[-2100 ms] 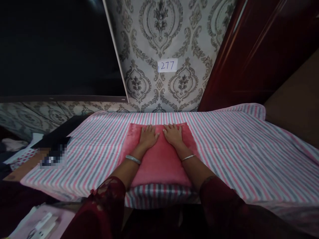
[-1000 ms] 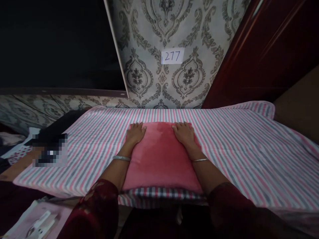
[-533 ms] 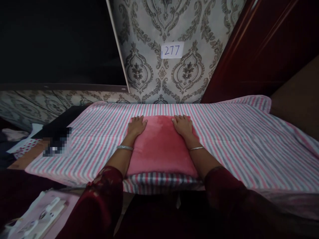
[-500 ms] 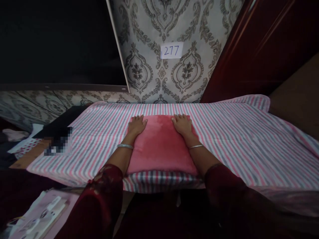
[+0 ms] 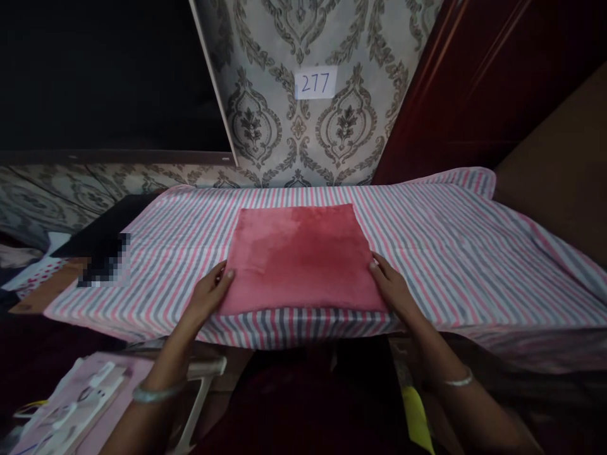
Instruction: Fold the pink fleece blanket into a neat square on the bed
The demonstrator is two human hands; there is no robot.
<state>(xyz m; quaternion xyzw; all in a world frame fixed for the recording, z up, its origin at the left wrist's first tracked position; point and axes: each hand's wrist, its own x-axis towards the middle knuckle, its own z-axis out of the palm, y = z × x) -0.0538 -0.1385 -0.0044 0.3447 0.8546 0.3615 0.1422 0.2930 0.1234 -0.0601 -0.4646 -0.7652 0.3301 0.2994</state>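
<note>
A flat, pinkish-red plush cloth (image 5: 303, 259) lies roughly square on the striped table cover, its nap showing lighter and darker patches. At its left edge my left hand (image 5: 212, 291) pinches the side, thumb on top and the other fingers partly hidden at the edge. My right hand (image 5: 392, 283) grips the opposite side in the same way, with the thumb over the border. Whether the cloth is a single layer, folded or a cover cannot be made out.
Pink, grey and white stripes mark the table cover (image 5: 455, 259), which hangs over the front edge. A dark screen (image 5: 104, 76) is at the back left, a dark red panel (image 5: 455, 88) at the right. A pink board with white items (image 5: 90, 404) sits low at left.
Both hands have come back from the cloth's far corners, where they lay flat, to its left and right sides. The cloth looks smoother and wider, and the view has shifted slightly.
</note>
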